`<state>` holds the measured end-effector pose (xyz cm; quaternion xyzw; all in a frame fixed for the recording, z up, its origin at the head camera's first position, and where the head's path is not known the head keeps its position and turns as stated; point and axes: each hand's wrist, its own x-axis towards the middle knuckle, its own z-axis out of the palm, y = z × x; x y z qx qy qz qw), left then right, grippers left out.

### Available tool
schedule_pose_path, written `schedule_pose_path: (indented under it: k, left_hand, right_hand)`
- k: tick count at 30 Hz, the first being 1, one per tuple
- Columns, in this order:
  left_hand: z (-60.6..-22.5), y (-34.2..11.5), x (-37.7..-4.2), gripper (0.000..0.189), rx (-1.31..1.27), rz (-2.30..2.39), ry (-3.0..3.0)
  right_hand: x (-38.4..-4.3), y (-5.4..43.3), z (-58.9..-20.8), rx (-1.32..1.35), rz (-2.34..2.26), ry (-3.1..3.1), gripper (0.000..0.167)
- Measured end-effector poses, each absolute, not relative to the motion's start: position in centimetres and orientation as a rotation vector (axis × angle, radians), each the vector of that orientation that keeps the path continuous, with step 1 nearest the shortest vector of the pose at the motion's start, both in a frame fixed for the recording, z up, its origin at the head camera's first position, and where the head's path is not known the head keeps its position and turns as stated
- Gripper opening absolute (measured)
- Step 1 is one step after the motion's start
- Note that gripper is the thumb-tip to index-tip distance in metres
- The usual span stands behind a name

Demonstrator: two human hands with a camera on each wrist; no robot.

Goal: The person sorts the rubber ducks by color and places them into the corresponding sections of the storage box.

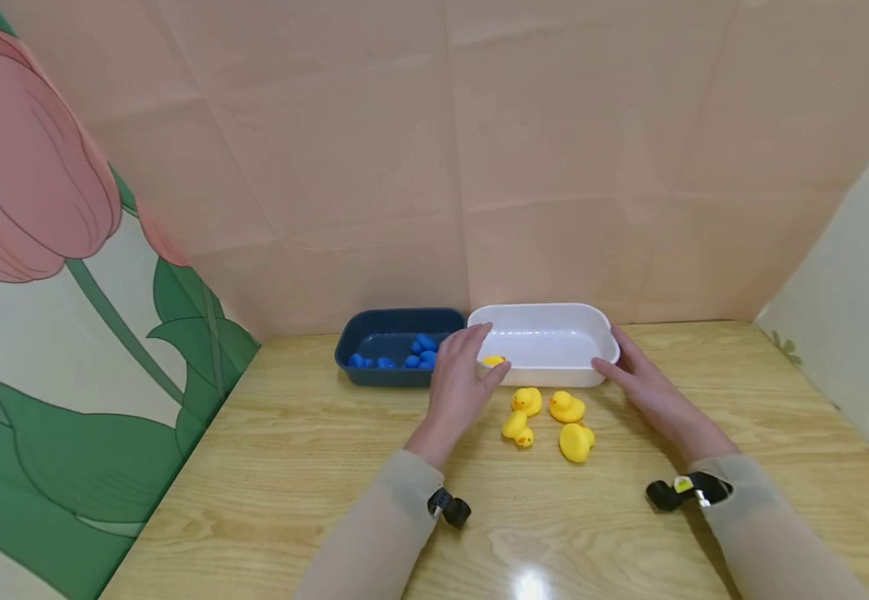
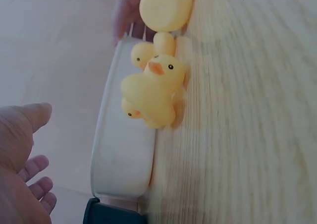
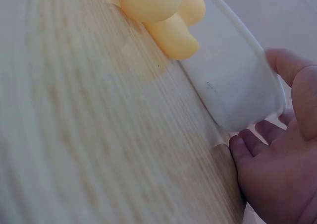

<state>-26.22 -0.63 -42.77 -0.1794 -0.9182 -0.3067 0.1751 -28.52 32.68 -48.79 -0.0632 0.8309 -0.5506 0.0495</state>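
Left hand (image 1: 458, 385), fingers relaxed, hovers over one duck (image 1: 492, 361) in the white tub (image 1: 546, 310); right hand (image 1: 647, 383), flat, steadies its end; three ducks (image 1: 550, 421) between wrists likely await pinching.

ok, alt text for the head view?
Two hands, left hand and right hand, flank a white plastic tub on a wooden table; one yellow rubber duck lies inside, four more in front, beside a dark blue bin.

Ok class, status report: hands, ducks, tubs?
Left hand open over white tub, one duck inside. Right hand open at its end. Three ducks on table.
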Motion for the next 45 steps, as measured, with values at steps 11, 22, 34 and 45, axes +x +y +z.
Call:
schedule_pose_path:
  k: [11,22,34,45]
  left_hand:
    - [-42.8,-1.1,-23.7,0.072,-0.613,-0.965,-2.69]
    - [-44.1,-2.3,-22.8,0.071,-0.747,-1.207,-2.801]
    - [-46.0,-3.0,-23.4,0.074,-0.947,-1.143,-2.875]
    - [-46.7,-3.3,-23.8,0.064,-1.06,-1.047,-2.925]
  right_hand:
    - [-28.2,32.5,-48.5,-0.179,-1.664,2.521,0.106]
    - [-28.4,32.6,-48.6,-0.177,-1.667,2.527,0.104]
    - [-28.5,32.1,-48.1,-0.178,-1.689,2.51,0.103]
    - [-28.8,32.6,-48.7,-0.164,-1.666,2.531,0.103]
